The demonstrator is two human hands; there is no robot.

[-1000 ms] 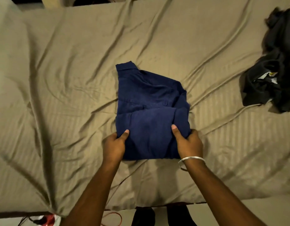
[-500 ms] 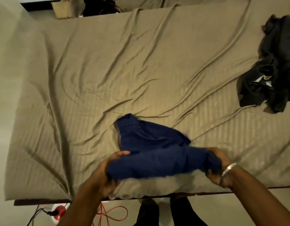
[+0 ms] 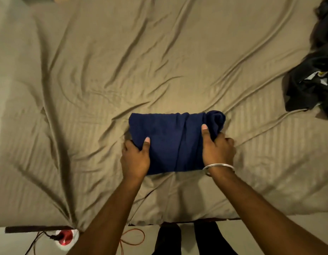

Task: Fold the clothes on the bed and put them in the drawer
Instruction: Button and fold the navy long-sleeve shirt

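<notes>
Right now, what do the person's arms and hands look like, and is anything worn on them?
Both forearms are bare, with no sleeves in view. The right wrist carries a thin silver bangle. The left hand and right hand wear no gloves; no rings are visible.

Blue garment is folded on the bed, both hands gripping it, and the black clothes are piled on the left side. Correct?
Not quite. The head view shows the black clothes on the right side of the bed. The rest holds: left hand and right hand grip the folded blue garment.
</notes>
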